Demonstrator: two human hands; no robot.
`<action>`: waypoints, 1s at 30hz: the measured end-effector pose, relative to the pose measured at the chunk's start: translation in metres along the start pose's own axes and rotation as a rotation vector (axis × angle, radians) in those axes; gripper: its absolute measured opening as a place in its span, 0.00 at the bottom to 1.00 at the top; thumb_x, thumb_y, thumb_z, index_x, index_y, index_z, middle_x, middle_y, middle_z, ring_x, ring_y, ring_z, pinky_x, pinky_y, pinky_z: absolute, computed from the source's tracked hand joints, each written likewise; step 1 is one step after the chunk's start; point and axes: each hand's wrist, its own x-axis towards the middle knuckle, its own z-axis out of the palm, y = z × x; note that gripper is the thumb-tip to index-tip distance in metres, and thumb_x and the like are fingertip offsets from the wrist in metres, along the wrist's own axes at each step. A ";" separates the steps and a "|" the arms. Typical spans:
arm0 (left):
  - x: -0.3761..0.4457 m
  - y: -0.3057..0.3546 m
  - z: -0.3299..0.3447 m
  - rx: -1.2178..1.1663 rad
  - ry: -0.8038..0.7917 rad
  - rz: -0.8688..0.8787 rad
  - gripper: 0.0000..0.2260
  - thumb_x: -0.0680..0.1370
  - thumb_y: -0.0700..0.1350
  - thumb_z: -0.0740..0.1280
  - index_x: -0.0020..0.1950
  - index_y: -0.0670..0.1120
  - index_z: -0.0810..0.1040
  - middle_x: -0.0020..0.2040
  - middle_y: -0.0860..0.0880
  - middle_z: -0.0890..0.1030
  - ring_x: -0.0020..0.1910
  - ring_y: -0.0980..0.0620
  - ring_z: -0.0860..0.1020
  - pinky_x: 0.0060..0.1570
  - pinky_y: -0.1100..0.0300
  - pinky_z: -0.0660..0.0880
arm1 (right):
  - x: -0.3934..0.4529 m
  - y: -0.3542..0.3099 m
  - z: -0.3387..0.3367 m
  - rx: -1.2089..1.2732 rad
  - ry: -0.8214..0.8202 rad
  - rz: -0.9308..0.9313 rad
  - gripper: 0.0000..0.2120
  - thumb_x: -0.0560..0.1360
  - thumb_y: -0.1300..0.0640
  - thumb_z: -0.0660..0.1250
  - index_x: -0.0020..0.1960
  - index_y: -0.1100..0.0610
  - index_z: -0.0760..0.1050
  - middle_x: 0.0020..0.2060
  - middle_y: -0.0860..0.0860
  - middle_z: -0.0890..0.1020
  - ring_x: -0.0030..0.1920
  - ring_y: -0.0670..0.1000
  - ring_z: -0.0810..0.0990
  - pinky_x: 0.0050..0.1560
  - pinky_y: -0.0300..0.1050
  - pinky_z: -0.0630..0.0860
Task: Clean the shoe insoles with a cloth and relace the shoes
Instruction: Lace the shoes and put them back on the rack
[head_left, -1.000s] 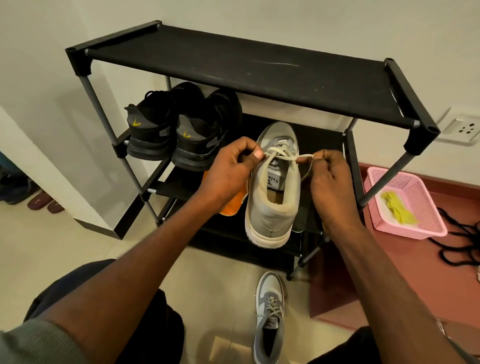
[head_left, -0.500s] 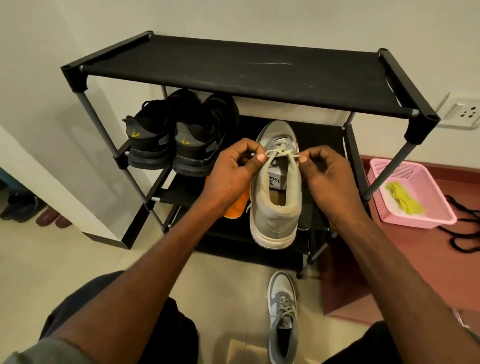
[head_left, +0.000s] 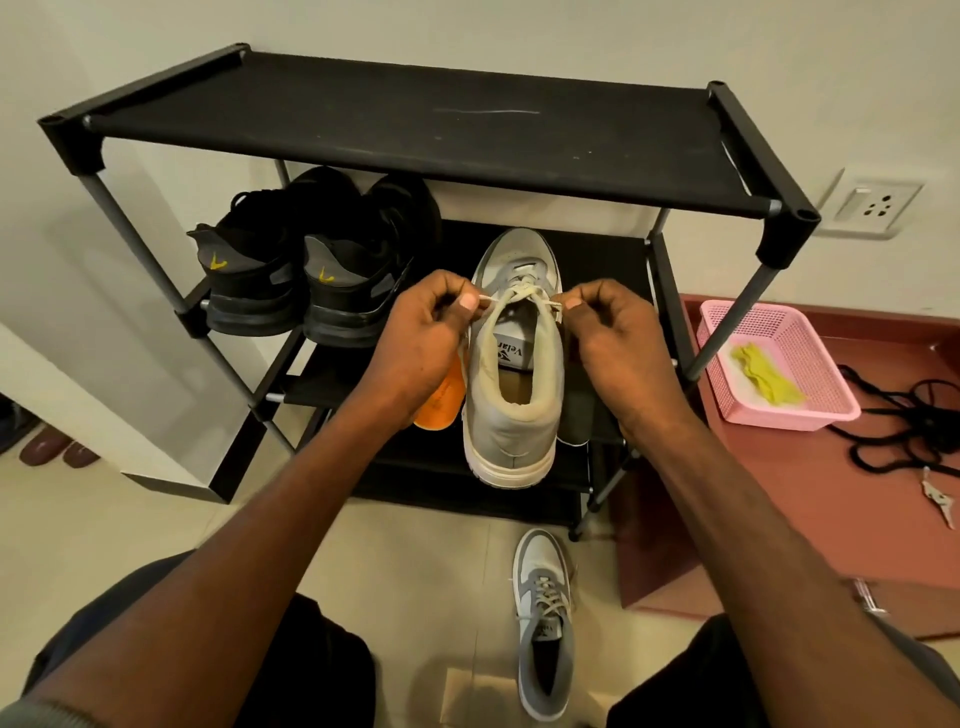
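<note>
I have the grey shoe (head_left: 511, 374) heel-toward-me on the middle shelf of the black rack (head_left: 415, 130), toe pointing at the wall. My left hand (head_left: 423, 338) pinches one end of the cream lace (head_left: 524, 297) between thumb and forefinger at the left of the collar; my right hand (head_left: 608, 338) pinches the other end at the right, so the lace runs taut across the top eyelets.

The lace looks like a flat woven cord, soft and limp, so I judge it will only hold shape under tension and could slide out of a loose pinch. Gripping close to the eyelets should give the most control. The shoe itself seems light, with a padded, yielding collar, smooth grey panels and a thick, stiff, pale rubber sole; pulling hard on both ends could tip it or drag it off the shelf edge.

Its mate (head_left: 543, 623), already laced, lies on the tiled floor below. An orange insole (head_left: 441, 400) sits just left of the shoe, partly behind my left hand. A crumpled yellow cloth (head_left: 763, 374) lies in the pink mesh basket (head_left: 810, 415) to the right.
</note>
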 end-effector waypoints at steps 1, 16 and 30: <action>0.000 -0.001 -0.001 -0.032 0.011 -0.030 0.09 0.86 0.41 0.59 0.55 0.43 0.79 0.55 0.45 0.85 0.57 0.45 0.83 0.63 0.39 0.78 | 0.000 0.000 0.000 -0.010 0.012 0.016 0.08 0.85 0.56 0.62 0.59 0.55 0.79 0.47 0.46 0.82 0.44 0.42 0.79 0.46 0.39 0.78; -0.010 0.005 0.005 0.086 -0.061 0.055 0.19 0.77 0.57 0.67 0.64 0.49 0.75 0.60 0.47 0.77 0.59 0.52 0.79 0.57 0.53 0.79 | -0.005 -0.001 -0.002 -0.107 -0.102 -0.073 0.22 0.76 0.45 0.76 0.67 0.47 0.74 0.54 0.48 0.80 0.54 0.45 0.82 0.53 0.43 0.83; -0.025 0.020 0.037 0.802 0.191 0.242 0.16 0.81 0.48 0.69 0.67 0.44 0.75 0.62 0.46 0.77 0.55 0.48 0.79 0.54 0.57 0.78 | -0.017 -0.010 0.020 -0.544 0.033 -0.254 0.21 0.76 0.55 0.74 0.65 0.52 0.72 0.60 0.49 0.74 0.56 0.47 0.77 0.60 0.54 0.77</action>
